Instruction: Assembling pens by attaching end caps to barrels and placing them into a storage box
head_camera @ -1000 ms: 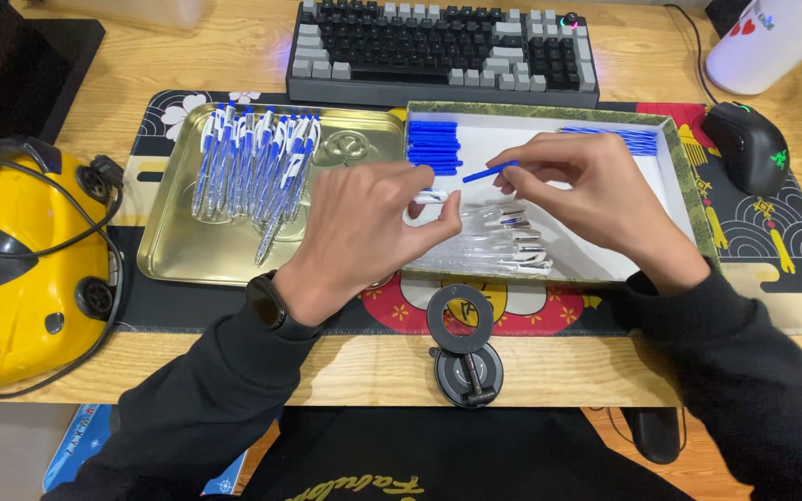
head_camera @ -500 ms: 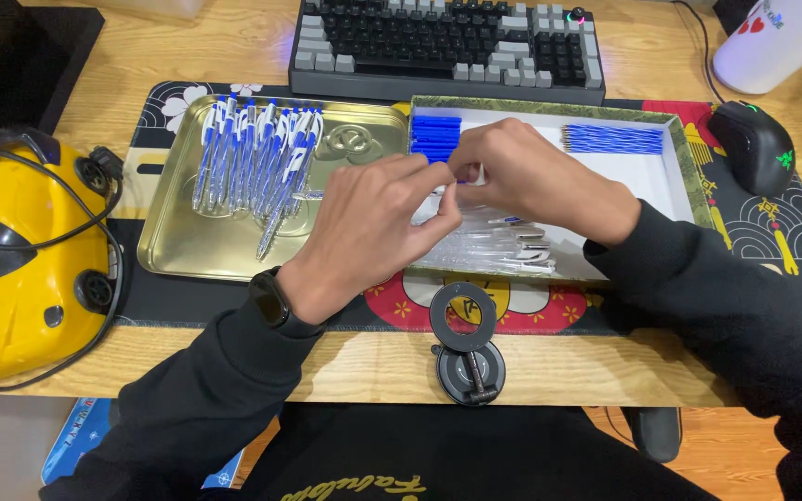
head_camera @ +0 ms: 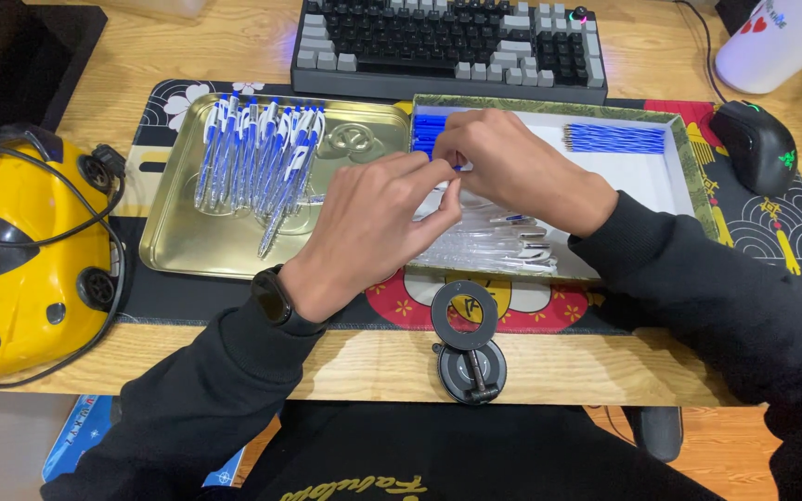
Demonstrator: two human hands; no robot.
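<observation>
My left hand (head_camera: 373,218) and my right hand (head_camera: 503,167) meet fingertip to fingertip over the left part of a white box (head_camera: 647,181) with a green rim. Both pinch one small pen piece, mostly hidden; only a bit of blue shows between the fingers. In the box lie blue caps (head_camera: 427,130) at the back left, thin blue refills (head_camera: 614,137) at the back right and clear pen barrels (head_camera: 498,249) at the front. Left of the box a gold tray (head_camera: 187,243) holds several blue-and-white pens (head_camera: 257,153).
A keyboard (head_camera: 447,42) lies behind the trays, with a black mouse (head_camera: 756,144) and a white cup (head_camera: 782,37) at the right. A yellow device with black cables (head_camera: 20,250) sits at the left. A round black stand (head_camera: 466,343) rests at the desk's front edge.
My right hand, which held a blue refill out to the right, has moved left and closed in against my left hand. The view has shifted slightly.
</observation>
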